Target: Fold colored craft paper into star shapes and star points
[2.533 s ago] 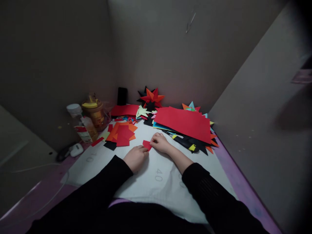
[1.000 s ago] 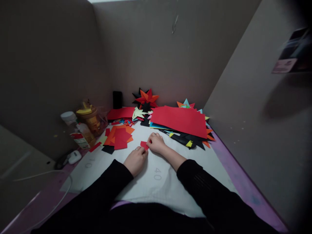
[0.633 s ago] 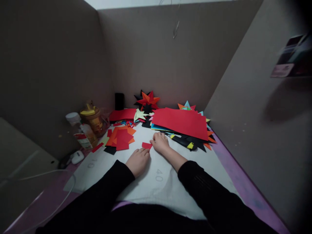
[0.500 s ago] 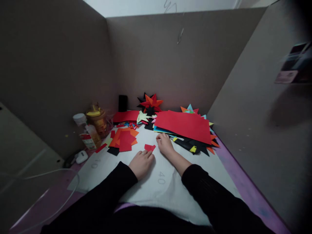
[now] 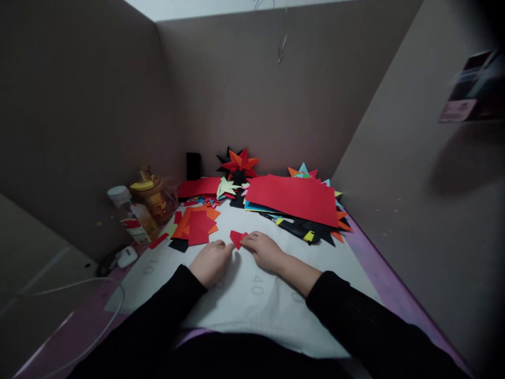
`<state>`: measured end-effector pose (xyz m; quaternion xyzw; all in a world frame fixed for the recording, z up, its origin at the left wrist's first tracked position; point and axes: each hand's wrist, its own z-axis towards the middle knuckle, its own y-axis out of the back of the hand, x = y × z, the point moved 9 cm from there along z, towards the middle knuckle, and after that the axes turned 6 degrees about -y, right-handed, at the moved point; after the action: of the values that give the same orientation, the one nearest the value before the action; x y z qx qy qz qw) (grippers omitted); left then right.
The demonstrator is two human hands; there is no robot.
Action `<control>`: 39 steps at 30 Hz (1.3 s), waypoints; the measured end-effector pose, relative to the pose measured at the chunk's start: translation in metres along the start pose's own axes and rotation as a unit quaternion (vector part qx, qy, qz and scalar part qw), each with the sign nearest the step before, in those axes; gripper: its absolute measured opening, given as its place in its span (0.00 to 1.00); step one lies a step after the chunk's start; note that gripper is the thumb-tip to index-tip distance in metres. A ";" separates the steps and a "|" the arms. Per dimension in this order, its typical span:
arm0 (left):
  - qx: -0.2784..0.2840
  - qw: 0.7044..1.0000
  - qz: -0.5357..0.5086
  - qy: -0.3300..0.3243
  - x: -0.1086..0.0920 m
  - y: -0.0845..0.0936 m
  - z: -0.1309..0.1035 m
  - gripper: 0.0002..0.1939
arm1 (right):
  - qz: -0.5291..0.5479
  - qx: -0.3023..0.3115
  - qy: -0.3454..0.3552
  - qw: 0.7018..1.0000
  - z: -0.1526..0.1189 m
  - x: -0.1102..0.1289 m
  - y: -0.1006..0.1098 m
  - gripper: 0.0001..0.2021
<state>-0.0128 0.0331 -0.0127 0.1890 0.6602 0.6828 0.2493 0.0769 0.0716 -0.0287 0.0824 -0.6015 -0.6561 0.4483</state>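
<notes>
Paper (image 5: 235,238), small, red and folded, is near the middle of the surface (image 5: 389,287), on top of a big white sheet (image 5: 240,316) with numbers on it. The right hand (image 5: 268,253) has its grip pinched on the end of this paper that is closer to the right edge. The left hand (image 5: 211,261) is on the other side, with its fingers curled. Its thumb is right by the paper, but I cannot tell if its grip is clamped on it.

A pile of orange and red cards (image 5: 199,226) sits nearer the left edge, with a black card (image 5: 179,245) poking out. Big red sheets (image 5: 292,197) lie in a stack toward the far right corner. A black and yellow cutter (image 5: 295,230) lies just on the near side of the stack.

By the far edge there is a red and orange star (image 5: 241,160), and a pale green star (image 5: 226,187) is close to it. A bottle with a white lid (image 5: 136,218) and a brown cup with a yellow top (image 5: 153,199) stand side by side toward the far left corner. A little white case (image 5: 126,257) is by the left edge.
</notes>
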 end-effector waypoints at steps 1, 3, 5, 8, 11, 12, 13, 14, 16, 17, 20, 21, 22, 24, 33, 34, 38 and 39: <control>-0.018 0.999 -0.020 0.041 0.014 0.001 0.001 0.17 | -0.004 0.004 0.001 1.000 0.000 0.000 0.000 0.19; -0.072 0.986 -0.101 0.108 0.040 -0.001 0.006 0.19 | -0.005 0.008 -0.001 1.000 0.000 0.000 -0.001 0.19; -0.110 0.960 -0.227 0.126 0.056 -0.010 0.014 0.23 | 0.000 0.006 0.001 1.000 -0.001 -0.001 -0.001 0.19; -0.108 0.915 -0.371 0.119 0.066 -0.027 0.027 0.25 | 0.014 -0.001 0.017 1.000 -0.001 -0.003 -0.003 0.19; -0.107 0.919 -0.373 0.070 0.061 -0.024 0.034 0.17 | 0.030 -0.003 0.034 0.999 0.000 -0.005 -0.003 0.18; -0.109 0.933 -0.339 0.049 0.057 -0.020 0.035 0.13 | 0.033 -0.002 0.040 0.999 0.000 -0.005 -0.003 0.18; -0.109 0.950 -0.291 0.028 0.053 -0.015 0.035 0.11 | 0.034 0.001 0.047 0.998 0.001 -0.005 -0.003 0.17; -0.105 0.966 -0.236 0.006 0.049 -0.012 0.035 0.10 | 0.033 0.004 0.054 0.998 0.001 -0.005 -0.002 0.17; -0.094 0.986 -0.132 -0.033 0.040 -0.007 0.035 0.11 | 0.024 0.014 0.067 0.997 0.002 -0.005 -0.002 0.17; -0.091 0.990 -0.094 -0.048 0.038 -0.006 0.034 0.12 | 0.015 0.020 0.073 0.997 0.003 -0.004 -0.002 0.17; -0.102 0.992 -0.050 -0.063 0.040 -0.002 0.035 0.13 | -0.022 0.043 0.086 0.995 0.002 -0.003 -0.003 0.18; -0.107 0.991 -0.054 -0.065 0.042 -0.002 0.036 0.12 | -0.032 0.049 0.092 0.994 0.001 -0.003 -0.004 0.17; -0.110 0.989 -0.067 -0.070 0.044 -0.001 0.037 0.12 | -0.038 0.053 0.097 0.993 0.000 -0.003 -0.004 0.17; -0.107 0.983 -0.117 -0.090 0.046 -0.003 0.042 0.11 | -0.041 0.059 0.105 0.992 -0.003 -0.003 -0.004 0.17; 0.000 0.964 -0.245 -0.108 0.057 -0.021 0.070 0.13 | -0.030 0.052 0.198 0.978 -0.011 0.000 -0.008 0.18; 0.010 0.965 -0.239 -0.104 0.058 -0.023 0.073 0.13 | -0.017 0.049 0.203 0.978 -0.010 0.000 -0.007 0.17; 0.025 0.974 -0.207 -0.089 0.059 -0.027 0.080 0.13 | 0.044 0.044 0.175 0.983 -0.008 0.000 -0.002 0.15; 0.024 0.975 -0.202 -0.085 0.059 -0.027 0.080 0.13 | 0.056 0.045 0.163 0.984 -0.008 -0.001 0.000 0.15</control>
<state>-0.0108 0.1327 -0.0393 0.1157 0.6775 0.5835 0.4327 0.0823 0.0668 -0.0311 0.1743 -0.5529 -0.5803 0.5720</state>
